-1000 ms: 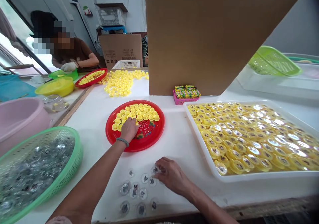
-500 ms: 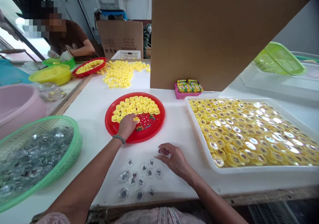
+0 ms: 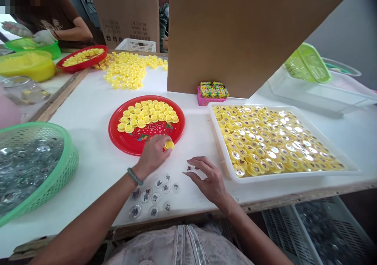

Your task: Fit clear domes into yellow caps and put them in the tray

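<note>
My left hand (image 3: 154,155) is closed on a small round yellow plastic piece (image 3: 169,145), just over the near right rim of the red tray (image 3: 118,141). Rows of matching yellow pieces (image 3: 147,112) cover the tray's far half. To the right, my right hand (image 3: 210,180) pinches a clear round disc (image 3: 190,168) with a small dark printed figure, between thumb and fingers. Several similar clear discs (image 3: 155,197) lie on the white table below my hands. A white tray (image 3: 226,157) at the right holds many yellow pieces topped with shiny printed discs.
A green basket (image 3: 69,155) of clear discs stands at the left. A pink basket (image 3: 206,100) of small packets sits before a brown cardboard sheet (image 3: 224,41). Loose yellow pieces (image 3: 126,70) lie farther back. A gloved co-worker (image 3: 64,17) works at far left.
My left hand has lifted a yellow piece from the red tray and brought it right, toward my right hand. My right hand still holds its clear disc. The view has tilted down and turned slightly.
</note>
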A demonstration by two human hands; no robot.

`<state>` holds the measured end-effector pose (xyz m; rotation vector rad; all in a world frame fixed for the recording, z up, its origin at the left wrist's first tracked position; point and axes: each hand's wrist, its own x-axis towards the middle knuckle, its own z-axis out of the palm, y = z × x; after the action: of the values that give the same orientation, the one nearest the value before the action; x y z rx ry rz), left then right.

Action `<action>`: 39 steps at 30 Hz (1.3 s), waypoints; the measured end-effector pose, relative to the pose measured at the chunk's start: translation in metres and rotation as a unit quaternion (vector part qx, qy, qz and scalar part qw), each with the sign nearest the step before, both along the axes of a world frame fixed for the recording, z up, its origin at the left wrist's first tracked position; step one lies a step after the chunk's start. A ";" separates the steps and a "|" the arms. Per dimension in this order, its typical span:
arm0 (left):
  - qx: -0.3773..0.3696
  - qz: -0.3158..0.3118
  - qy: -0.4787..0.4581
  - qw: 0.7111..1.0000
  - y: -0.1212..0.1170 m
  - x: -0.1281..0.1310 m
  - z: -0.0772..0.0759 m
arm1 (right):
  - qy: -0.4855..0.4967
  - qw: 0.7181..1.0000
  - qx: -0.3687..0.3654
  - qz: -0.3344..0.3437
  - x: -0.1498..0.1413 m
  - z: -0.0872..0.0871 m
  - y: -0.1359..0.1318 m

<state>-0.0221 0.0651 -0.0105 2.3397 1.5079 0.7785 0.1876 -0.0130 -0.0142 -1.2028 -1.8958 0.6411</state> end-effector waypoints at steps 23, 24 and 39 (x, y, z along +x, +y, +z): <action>-0.201 -0.032 -0.179 0.962 -0.038 0.012 -0.043 | -0.254 0.952 -0.068 0.156 -0.008 -0.005 0.059; -0.206 -0.031 -0.187 0.960 -0.038 0.012 -0.045 | -0.276 0.945 -0.075 0.160 -0.011 -0.004 0.060; -0.233 -0.021 -0.260 0.937 -0.035 0.017 -0.055 | -0.329 0.925 -0.108 0.157 -0.011 -0.006 0.062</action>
<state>-0.0051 0.0304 -0.0659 1.6467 1.2331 0.8329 0.1771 0.0487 -0.0199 -1.3804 -2.6785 0.6802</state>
